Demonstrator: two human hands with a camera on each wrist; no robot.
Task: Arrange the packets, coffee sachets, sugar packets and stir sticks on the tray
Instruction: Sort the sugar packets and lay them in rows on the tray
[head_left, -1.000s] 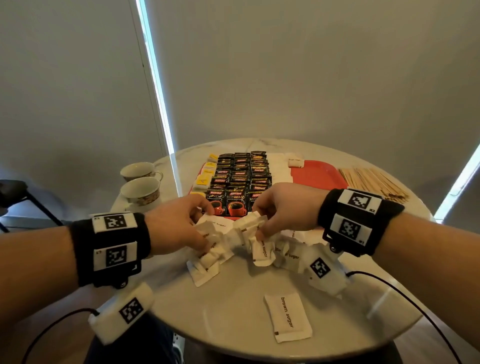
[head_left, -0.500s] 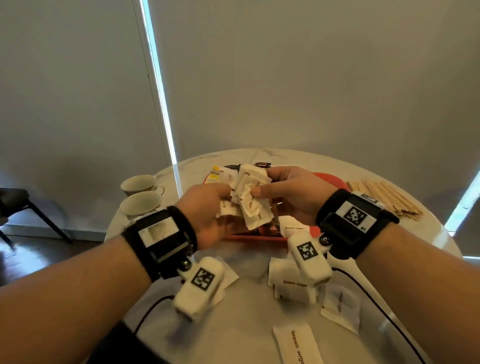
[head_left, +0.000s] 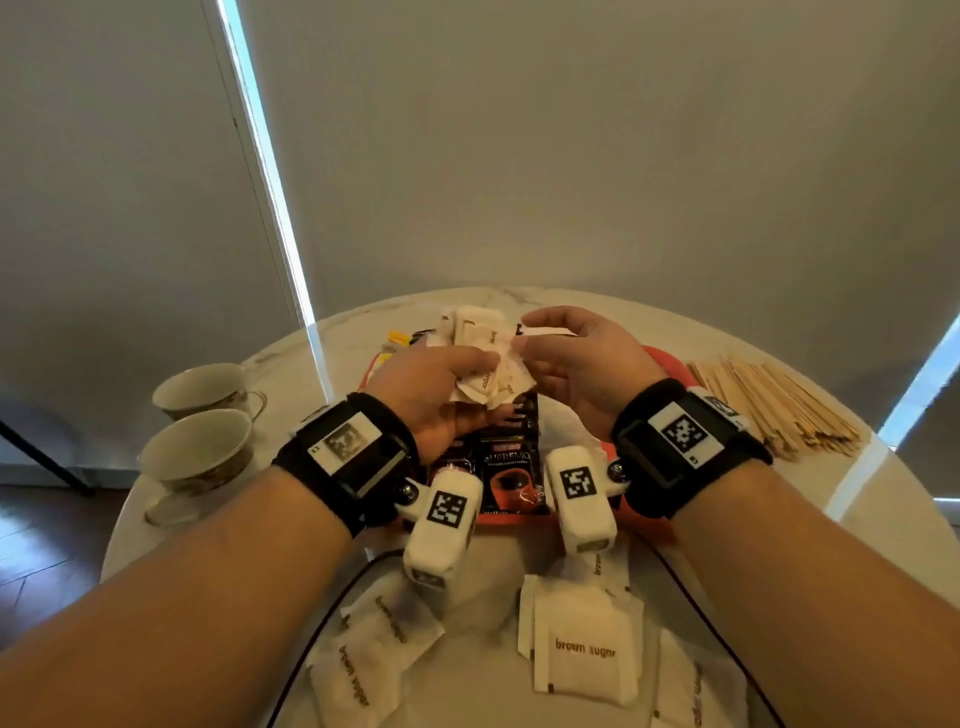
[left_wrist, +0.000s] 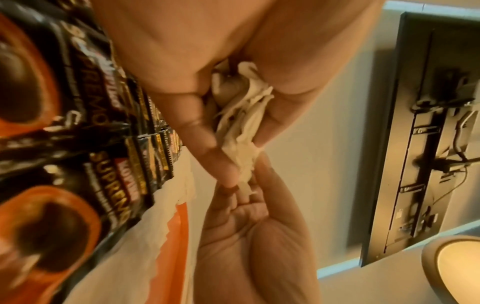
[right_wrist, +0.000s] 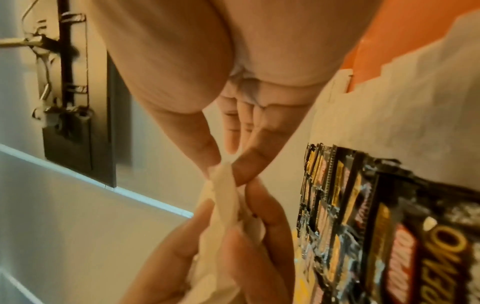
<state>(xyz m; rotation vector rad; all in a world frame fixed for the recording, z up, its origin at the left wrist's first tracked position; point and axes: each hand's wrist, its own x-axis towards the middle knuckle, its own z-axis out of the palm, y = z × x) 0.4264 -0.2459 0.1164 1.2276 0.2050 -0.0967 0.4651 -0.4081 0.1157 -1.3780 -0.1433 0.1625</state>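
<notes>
A: From the head view, where was the bundle of sugar packets (head_left: 485, 364)?

B: Above the red tray (head_left: 665, 364), raised off the bench (head_left: 488, 597). The left hand (head_left: 436, 389) clutched it with curled fingers, the packets fanned roughly upright; the right hand (head_left: 576, 364) pinched one edge. "brown sugar" read on loose flat paper packets (head_left: 584, 649) near of the tray. Black glossy coffee sachets (head_left: 506, 467) marked "SUPREMO" lay on the tray, their long axes running away from the person; wooden stir sticks (head_left: 769, 405) lay right of it, two teacups (head_left: 202, 415) left.

A: The left wrist view?

B: The left hand (left_wrist: 207, 82) squeezed crumpled white paper edges (left_wrist: 244, 127); the sachets (left_wrist: 109, 164) showed "SUPREMO" beneath.

A: The right wrist view?

B: The right hand's (right_wrist: 226, 127) thumb and fingertip nipped the packet's (right_wrist: 223, 193) top edge, other fingers straight.
</notes>
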